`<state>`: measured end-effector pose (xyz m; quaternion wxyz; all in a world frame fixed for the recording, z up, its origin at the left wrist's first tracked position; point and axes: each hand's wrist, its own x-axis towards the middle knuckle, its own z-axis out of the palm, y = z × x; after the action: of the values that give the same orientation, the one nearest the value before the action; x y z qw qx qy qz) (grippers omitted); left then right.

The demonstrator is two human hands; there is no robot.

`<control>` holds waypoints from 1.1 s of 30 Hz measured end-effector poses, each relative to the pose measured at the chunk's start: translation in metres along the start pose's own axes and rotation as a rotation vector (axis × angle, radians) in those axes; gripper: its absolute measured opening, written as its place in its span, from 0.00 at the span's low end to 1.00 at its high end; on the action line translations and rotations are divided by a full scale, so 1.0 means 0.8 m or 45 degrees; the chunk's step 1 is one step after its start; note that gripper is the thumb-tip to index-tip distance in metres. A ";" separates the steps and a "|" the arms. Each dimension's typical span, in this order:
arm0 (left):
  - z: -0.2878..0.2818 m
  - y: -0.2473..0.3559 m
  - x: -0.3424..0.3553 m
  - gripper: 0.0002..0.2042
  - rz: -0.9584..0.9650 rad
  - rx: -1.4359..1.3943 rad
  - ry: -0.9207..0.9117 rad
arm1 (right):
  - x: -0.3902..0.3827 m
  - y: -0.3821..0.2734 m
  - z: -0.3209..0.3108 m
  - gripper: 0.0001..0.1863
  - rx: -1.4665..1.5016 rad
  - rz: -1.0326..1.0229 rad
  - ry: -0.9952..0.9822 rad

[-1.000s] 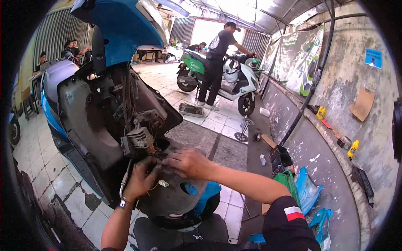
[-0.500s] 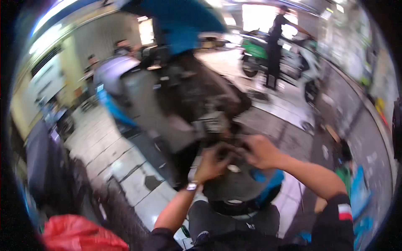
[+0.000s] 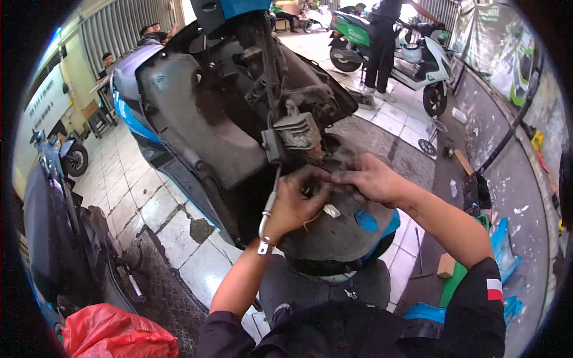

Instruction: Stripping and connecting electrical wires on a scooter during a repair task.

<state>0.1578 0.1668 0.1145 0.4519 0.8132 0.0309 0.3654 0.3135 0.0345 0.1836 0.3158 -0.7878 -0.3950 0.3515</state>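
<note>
My left hand (image 3: 297, 201) and my right hand (image 3: 375, 179) meet fingertip to fingertip over the rear of a partly stripped scooter (image 3: 239, 119). Both are closed in a pinch; whatever lies between the fingers is small, dark and mostly hidden. Just beyond them sits a finned metal block (image 3: 298, 132), with a dark box-shaped part beside it. Under my hands is a dark rounded panel (image 3: 322, 238) with blue edges. A small white connector (image 3: 332, 210) lies on it, close to my left fingers. A silver metal rod (image 3: 268, 209) with a flat holed end passes by my left wrist.
Another scooter's dark seat (image 3: 51, 227) and a red plastic bag (image 3: 116, 333) are at the left. A person (image 3: 382, 48) stands beside a white and green scooter (image 3: 424, 65) at the back right. Blue plastic bags (image 3: 506, 250) and a wooden block (image 3: 446, 265) lie along the right wall.
The view has steadied from a blur and tipped downward, so the scooter sits higher in it. My hands remain together in a pinch above the panel.
</note>
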 end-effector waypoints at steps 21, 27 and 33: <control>0.010 -0.004 -0.020 0.21 -0.022 -0.286 0.206 | -0.035 0.044 0.047 0.20 0.142 -0.903 0.684; 0.017 0.009 -0.025 0.18 -0.011 -0.337 0.401 | -0.055 0.030 0.064 0.20 -0.394 -1.291 0.552; 0.011 -0.007 -0.031 0.11 0.044 -0.167 0.387 | -0.048 0.066 0.053 0.20 -0.650 -1.307 0.661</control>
<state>0.1471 0.1542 0.0936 0.4880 0.7177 0.0610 0.4930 0.2838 -0.0145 0.1313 0.3319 -0.6079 -0.7049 -0.1532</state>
